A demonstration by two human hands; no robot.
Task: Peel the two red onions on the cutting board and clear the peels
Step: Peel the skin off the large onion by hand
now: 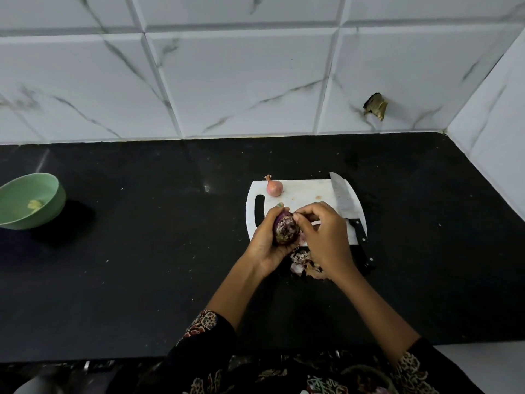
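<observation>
My left hand (265, 240) grips a red onion (286, 229) with dark, patchy skin, held just above the near edge of the white cutting board (306, 194). My right hand (324, 237) pinches at the onion's skin near its top with thumb and fingertips. A second, smaller red onion (274, 187) with its skin on sits at the board's far left corner. A heap of loose peels (302, 261) lies on the black counter just in front of the board, partly hidden under my right wrist.
A large knife (345, 203) lies along the board's right side, its black handle hanging over the near edge. A green bowl (28, 200) stands far left on the black counter (156, 251). White tiled walls run behind and at the right.
</observation>
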